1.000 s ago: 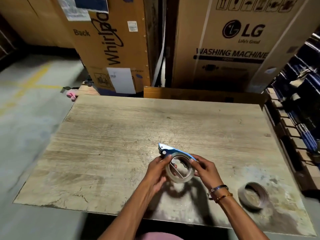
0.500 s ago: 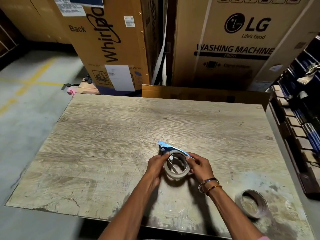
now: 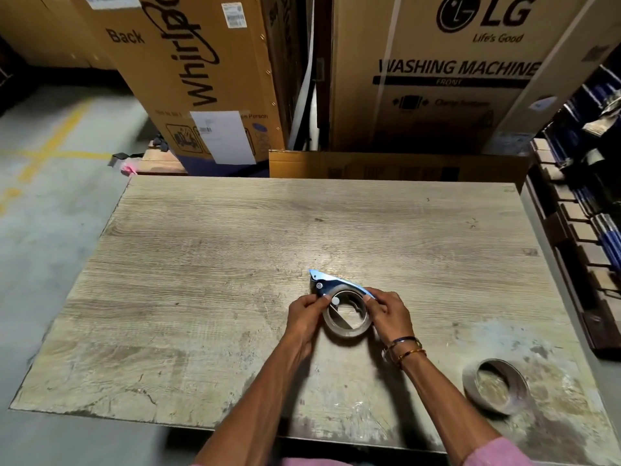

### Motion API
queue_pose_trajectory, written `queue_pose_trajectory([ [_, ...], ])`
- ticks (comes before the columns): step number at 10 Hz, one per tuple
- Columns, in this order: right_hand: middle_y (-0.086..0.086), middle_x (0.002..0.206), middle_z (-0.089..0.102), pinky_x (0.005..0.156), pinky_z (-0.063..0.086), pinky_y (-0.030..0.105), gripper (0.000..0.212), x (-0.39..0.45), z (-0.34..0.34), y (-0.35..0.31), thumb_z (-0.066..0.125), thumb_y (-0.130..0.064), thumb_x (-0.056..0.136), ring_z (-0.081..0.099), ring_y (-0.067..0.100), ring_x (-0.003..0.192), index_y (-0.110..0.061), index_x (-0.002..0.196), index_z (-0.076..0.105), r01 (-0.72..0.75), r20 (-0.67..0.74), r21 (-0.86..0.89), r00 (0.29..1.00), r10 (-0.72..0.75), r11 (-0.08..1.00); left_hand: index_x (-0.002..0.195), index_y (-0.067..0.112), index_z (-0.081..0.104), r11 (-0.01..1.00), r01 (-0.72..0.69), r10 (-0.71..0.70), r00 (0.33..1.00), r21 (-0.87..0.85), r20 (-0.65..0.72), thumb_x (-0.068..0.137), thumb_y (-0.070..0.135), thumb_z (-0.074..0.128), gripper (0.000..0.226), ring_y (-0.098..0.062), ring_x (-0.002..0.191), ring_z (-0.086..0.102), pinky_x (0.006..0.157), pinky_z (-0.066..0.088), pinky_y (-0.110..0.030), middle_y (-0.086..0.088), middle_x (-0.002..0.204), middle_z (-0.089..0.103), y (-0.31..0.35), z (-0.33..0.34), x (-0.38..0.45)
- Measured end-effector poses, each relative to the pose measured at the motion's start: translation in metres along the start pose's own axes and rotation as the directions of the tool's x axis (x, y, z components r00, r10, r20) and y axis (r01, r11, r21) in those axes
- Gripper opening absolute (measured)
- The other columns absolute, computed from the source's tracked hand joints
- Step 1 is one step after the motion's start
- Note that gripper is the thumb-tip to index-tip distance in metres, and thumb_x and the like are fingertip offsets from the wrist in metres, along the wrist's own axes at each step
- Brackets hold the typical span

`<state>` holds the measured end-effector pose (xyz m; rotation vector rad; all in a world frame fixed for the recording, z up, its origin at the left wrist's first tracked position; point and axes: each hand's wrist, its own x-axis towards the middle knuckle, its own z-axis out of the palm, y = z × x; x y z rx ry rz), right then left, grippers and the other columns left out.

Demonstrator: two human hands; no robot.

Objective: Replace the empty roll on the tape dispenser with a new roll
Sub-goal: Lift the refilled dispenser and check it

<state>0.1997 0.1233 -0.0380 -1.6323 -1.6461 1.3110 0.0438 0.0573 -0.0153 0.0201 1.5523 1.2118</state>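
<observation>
Since a tape roll (image 3: 347,319) like this is light and stiff around its rim, it shouldn't need much force — I'd guess the outer face is a bit slick and the loose end sticky, so the edges are the place to grab it. That's about what's happening: the left hand (image 3: 304,317) pinches the roll's left rim and the right hand (image 3: 389,312) pinches the right rim, fingers curled on it. The roll sits right between both hands, against the blue tape dispenser (image 3: 331,285), which pokes out just beyond the fingertips, low over the table (image 3: 201,264). Can't tell if it's fully seated yet. Another roll (image 3: 495,386) lies on the table well off to the right — probably the spent one, going by its thin wall.
</observation>
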Motion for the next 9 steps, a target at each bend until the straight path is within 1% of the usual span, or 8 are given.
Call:
queue_pose_trajectory([
  [1, -0.005, 0.087, 0.063, 0.089, 0.049, 0.038, 0.021, 0.003, 0.002, 0.004, 0.063, -0.017, 0.097, 0.063, 0.029, 0.100, -0.015, 0.113, 0.077, 0.011, 0.005, -0.062, 1.000, -0.011, 0.998, 0.086, 0.007, 0.068, 1.000, -0.011, 0.011, 1.000, 0.003, 0.026, 0.086, 0.010, 0.074, 0.006, -0.018, 0.070, 0.070, 0.066, 0.059, -0.024, -0.011, 0.085, 0.076, -0.003, -0.001, 0.004],
  [2, 0.002, 0.094, 0.065, 0.089, 0.048, 0.035, 0.022, 0.006, 0.003, 0.006, 0.063, -0.018, 0.097, 0.064, 0.029, 0.102, -0.016, 0.114, 0.076, -0.008, -0.007, -0.043, 1.000, 0.008, 0.999, 0.098, 0.001, 0.069, 0.999, -0.024, 0.023, 0.999, 0.035, 0.032, 0.087, 0.012, 0.073, 0.016, -0.018, 0.075, 0.070, 0.066, 0.057, -0.022, -0.013, 0.092, 0.075, -0.007, -0.003, 0.006],
  [4, 0.008, 0.119, 0.070, 0.099, 0.050, 0.038, 0.028, 0.001, 0.007, 0.011, 0.068, -0.020, 0.093, 0.065, 0.025, 0.110, -0.017, 0.121, 0.071, -0.061, -0.035, 0.063, 0.997, 0.064, 0.996, 0.098, 0.004, 0.070, 0.990, -0.048, 0.045, 0.999, 0.129, 0.023, 0.087, 0.012, 0.073, 0.014, -0.014, 0.076, 0.068, 0.067, 0.054, -0.018, -0.007, 0.088, 0.074, -0.012, -0.011, 0.006],
  [5, 0.009, 0.122, 0.069, 0.100, 0.051, 0.038, 0.033, -0.004, 0.009, 0.014, 0.068, -0.019, 0.094, 0.065, 0.025, 0.113, -0.016, 0.126, 0.067, -0.070, -0.019, 0.082, 0.997, 0.071, 0.994, 0.101, 0.002, 0.070, 0.982, -0.054, 0.048, 0.998, 0.180, 0.043, 0.088, 0.010, 0.072, 0.016, -0.012, 0.077, 0.066, 0.067, 0.052, -0.017, -0.005, 0.089, 0.072, -0.012, -0.014, 0.004],
  [6, 0.010, 0.126, 0.068, 0.102, 0.051, 0.042, 0.035, -0.005, 0.010, 0.014, 0.068, -0.018, 0.093, 0.065, 0.026, 0.116, -0.016, 0.129, 0.064, -0.072, -0.012, 0.109, 0.997, 0.074, 0.991, 0.092, 0.012, 0.072, 0.964, -0.073, 0.063, 0.997, 0.255, 0.047, 0.087, 0.013, 0.073, 0.005, -0.014, 0.082, 0.064, 0.074, 0.048, -0.024, -0.001, 0.088, 0.072, -0.012, -0.016, 0.004],
  [7, 0.011, 0.130, 0.065, 0.100, 0.051, 0.038, 0.040, -0.010, 0.008, 0.006, 0.068, -0.017, 0.094, 0.064, 0.026, 0.116, -0.012, 0.133, 0.061, -0.095, -0.006, 0.140, 0.995, 0.096, 0.986, 0.079, 0.017, 0.070, 0.949, -0.082, 0.081, 0.997, 0.304, 0.017, 0.087, 0.023, 0.073, 0.010, -0.018, 0.078, 0.062, 0.071, 0.046, -0.027, -0.004, 0.083, 0.072, -0.006, -0.020, 0.003],
  [8, 0.012, 0.128, 0.064, 0.089, 0.048, 0.031, 0.038, -0.012, 0.007, 0.002, 0.068, -0.018, 0.094, 0.065, 0.025, 0.106, -0.011, 0.131, 0.061, -0.062, -0.048, 0.100, 0.997, 0.067, 0.993, 0.071, 0.016, 0.061, 0.949, -0.093, 0.080, 0.995, 0.302, 0.057, 0.090, 0.033, 0.069, 0.026, -0.017, 0.061, 0.056, 0.061, 0.042, -0.027, -0.006, 0.075, 0.067, 0.002, -0.023, 0.002],
  [9, 0.014, 0.124, 0.061, 0.085, 0.045, 0.029, 0.036, -0.016, 0.006, -0.006, 0.067, -0.015, 0.094, 0.062, 0.024, 0.099, -0.009, 0.129, 0.062, -0.018, -0.120, 0.032, 0.993, 0.022, 0.999, 0.065, 0.015, 0.064, 0.879, -0.197, 0.197, 0.979, 0.434, 0.045, 0.093, 0.033, 0.064, 0.033, -0.016, 0.062, 0.060, 0.065, 0.048, -0.031, -0.006, 0.074, 0.072, 0.011, -0.027, -0.005],
])
